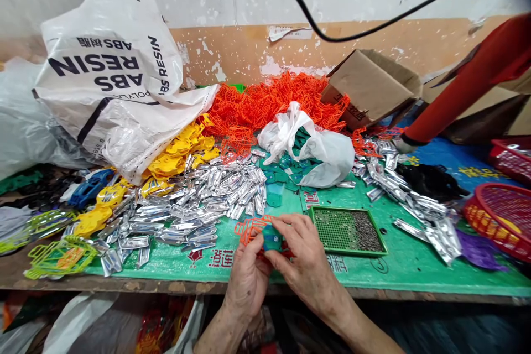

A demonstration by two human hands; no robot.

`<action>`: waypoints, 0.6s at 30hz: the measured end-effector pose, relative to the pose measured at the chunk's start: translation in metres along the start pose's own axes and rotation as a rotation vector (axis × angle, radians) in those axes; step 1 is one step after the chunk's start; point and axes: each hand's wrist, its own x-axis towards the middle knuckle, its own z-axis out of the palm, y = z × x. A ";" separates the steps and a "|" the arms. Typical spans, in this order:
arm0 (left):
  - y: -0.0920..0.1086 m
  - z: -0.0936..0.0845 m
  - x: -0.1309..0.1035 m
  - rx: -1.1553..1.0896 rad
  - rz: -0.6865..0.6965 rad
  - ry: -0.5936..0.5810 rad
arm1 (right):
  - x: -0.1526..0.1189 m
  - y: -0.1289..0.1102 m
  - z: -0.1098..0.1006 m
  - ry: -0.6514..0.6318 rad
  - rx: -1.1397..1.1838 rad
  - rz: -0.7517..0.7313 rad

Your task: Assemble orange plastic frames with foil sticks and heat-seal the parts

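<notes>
Near the table's front edge, my left hand (248, 274) is closed round an orange lattice piece (254, 227), its thumb on top. A small teal plastic piece (271, 238) lies against the lattice, between my two hands. The fingers and thumb of my right hand (299, 260) pinch that teal piece from the right. My palms hide the undersides of both pieces. Just right of my right hand sits a green tray (384, 243) with small dark metal parts on its right side. Silver pieces (199, 199) are heaped to the left.
Behind are an orange lattice heap (269, 105), a white bag (332, 157) over teal pieces, yellow parts (178, 152) and a large resin sack (112, 66). At right are a cardboard box (369, 86), a red pole (464, 80) and a red basket (498, 221). A black cable (327, 38) hangs above.
</notes>
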 end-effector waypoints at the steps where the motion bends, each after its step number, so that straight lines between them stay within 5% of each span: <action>1: 0.000 0.000 0.000 0.000 0.003 0.003 | 0.000 0.001 -0.001 -0.012 0.002 0.005; 10: -0.001 0.003 0.000 -0.034 -0.009 0.066 | -0.002 0.003 -0.002 -0.017 0.019 0.018; 18: 0.001 0.002 -0.002 -0.013 -0.038 0.008 | -0.001 0.014 -0.018 0.035 0.093 0.054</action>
